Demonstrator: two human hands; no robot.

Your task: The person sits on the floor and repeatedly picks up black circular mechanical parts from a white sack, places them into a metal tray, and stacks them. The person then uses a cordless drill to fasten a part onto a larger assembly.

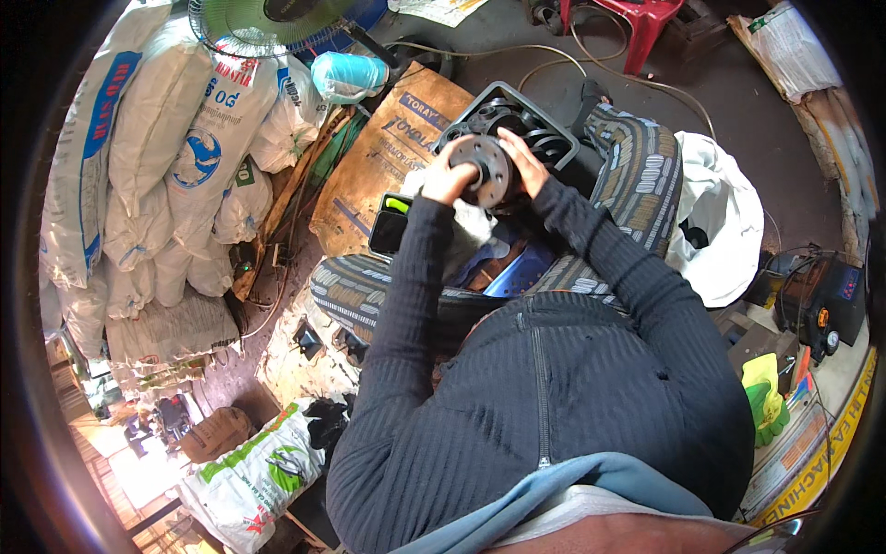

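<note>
My fingers are curled round a round dark part (494, 173), and they hold it from two sides. My left hand (446, 180) is on the left edge, with its thumb lying near the middle of the flat face. My right hand (528, 166) is on the right edge, with its fingers (517, 146) long and nearly straight, pointing to the top of the frame. Both hands touch the part, so neither one is nearer. My two hands are as far apart as the part is wide, and I can't see the finger ends hidden behind it.

The part is in the upper middle of the frame, right between my hands. It is round, so I can't see a long way and a short way on its face. The face has small holes and tips up toward me.

Just past it, up and to the right, is a grey crate (543, 103) with black rings (499, 114) in it. I can't tell if the part touches the crate. Left of my hands lies a brown cardboard sheet (355, 180), and below them is a blue tray (528, 268).
</note>
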